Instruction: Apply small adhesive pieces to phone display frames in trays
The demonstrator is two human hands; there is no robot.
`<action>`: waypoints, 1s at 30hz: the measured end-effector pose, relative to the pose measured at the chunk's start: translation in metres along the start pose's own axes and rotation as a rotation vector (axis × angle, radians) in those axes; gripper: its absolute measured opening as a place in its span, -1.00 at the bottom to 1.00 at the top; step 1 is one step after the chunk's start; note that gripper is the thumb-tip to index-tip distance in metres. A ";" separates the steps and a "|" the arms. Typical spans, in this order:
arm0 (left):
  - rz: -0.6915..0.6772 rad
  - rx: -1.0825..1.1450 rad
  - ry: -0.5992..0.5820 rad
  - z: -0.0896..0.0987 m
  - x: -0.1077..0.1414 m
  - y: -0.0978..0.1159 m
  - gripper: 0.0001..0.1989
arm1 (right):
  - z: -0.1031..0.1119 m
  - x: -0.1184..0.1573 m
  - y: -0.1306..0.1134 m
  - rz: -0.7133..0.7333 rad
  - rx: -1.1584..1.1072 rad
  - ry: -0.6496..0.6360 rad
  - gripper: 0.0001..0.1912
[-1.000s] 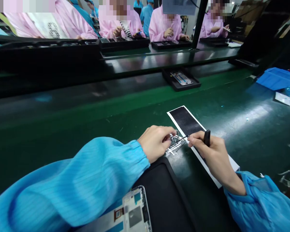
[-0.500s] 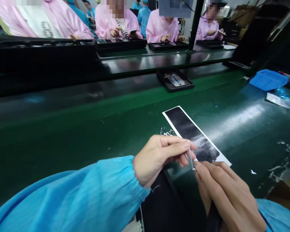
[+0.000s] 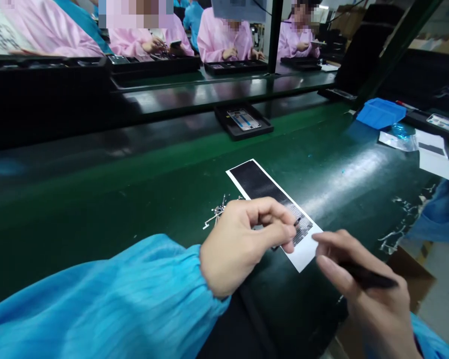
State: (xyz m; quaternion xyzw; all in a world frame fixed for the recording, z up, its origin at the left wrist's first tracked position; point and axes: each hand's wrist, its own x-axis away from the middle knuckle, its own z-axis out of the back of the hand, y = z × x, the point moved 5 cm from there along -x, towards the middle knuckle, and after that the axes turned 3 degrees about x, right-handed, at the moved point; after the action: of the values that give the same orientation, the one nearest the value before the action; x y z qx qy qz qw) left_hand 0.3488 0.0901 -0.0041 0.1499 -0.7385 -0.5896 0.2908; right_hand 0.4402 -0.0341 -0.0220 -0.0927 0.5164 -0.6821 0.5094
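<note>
You hold your left grip (image 3: 235,242) with fingertips nearly together over a white-edged black sheet (image 3: 264,182); whether anything is pinched there cannot be made out. Your right grip (image 3: 383,306), partly curled, carries a dark tool (image 3: 372,275). Thin metallic pieces (image 3: 217,211) lie on the bench (image 3: 97,209), just beyond the left grip.

Beneath the left fingers (image 3: 282,232) lies a smooth, paper-like sheet (image 3: 301,257); to their left, shiny, metallic-looking slivers (image 3: 217,212). The dark tool (image 3: 370,276) within the right fingers (image 3: 338,244) looks matt. Around both, the bench (image 3: 164,189) gleams, glossy. Behind the left ones, puckered cloth sleeve (image 3: 153,279); far beyond the right, a smooth plastic bin (image 3: 381,113).
</note>
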 end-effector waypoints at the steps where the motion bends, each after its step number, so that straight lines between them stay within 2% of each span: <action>1: 0.023 -0.136 -0.012 0.000 -0.003 -0.006 -0.95 | 0.005 -0.001 0.005 0.005 0.002 -0.020 -0.93; 4: 0.050 -0.500 -0.104 -0.002 -0.008 -0.027 -0.90 | 0.019 -0.003 0.012 0.046 0.014 -0.008 -0.83; 6: -0.052 -0.690 -0.134 -0.005 -0.006 -0.034 -0.86 | 0.023 -0.004 0.013 0.055 0.122 0.008 -0.84; 8: -0.262 -0.901 -0.141 -0.012 -0.001 -0.034 -0.81 | 0.025 -0.004 0.016 0.035 0.221 0.017 -0.88; 11: -0.640 -1.232 -0.209 -0.029 0.004 -0.037 -0.77 | 0.027 -0.007 0.029 -0.083 0.196 0.022 -0.88; 13: -0.846 -1.356 -0.232 -0.037 0.002 -0.045 -0.78 | 0.028 -0.011 0.042 -0.196 0.141 0.017 -0.86; 16: -1.085 -1.450 -0.182 -0.042 -0.005 -0.055 -0.76 | 0.027 -0.016 0.059 -0.331 0.045 0.033 -0.84; 19: -1.163 -1.426 -0.148 -0.041 -0.007 -0.057 -0.69 | 0.025 -0.019 0.068 -0.389 -0.016 0.097 -0.82; 24: -1.086 -1.406 -0.219 -0.038 -0.004 -0.054 -0.68 | 0.023 -0.020 0.074 -0.435 -0.056 0.139 -0.81; 30: -1.171 -1.342 -0.118 -0.039 -0.003 -0.058 -0.71 | 0.024 -0.021 0.071 -0.454 -0.062 0.129 -0.83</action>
State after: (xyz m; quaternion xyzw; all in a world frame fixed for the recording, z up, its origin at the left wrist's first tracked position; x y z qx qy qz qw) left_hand 0.3677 0.0463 -0.0555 0.2707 -0.0565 -0.9585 -0.0691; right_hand 0.5081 -0.0282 -0.0592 -0.1782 0.5346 -0.7675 0.3057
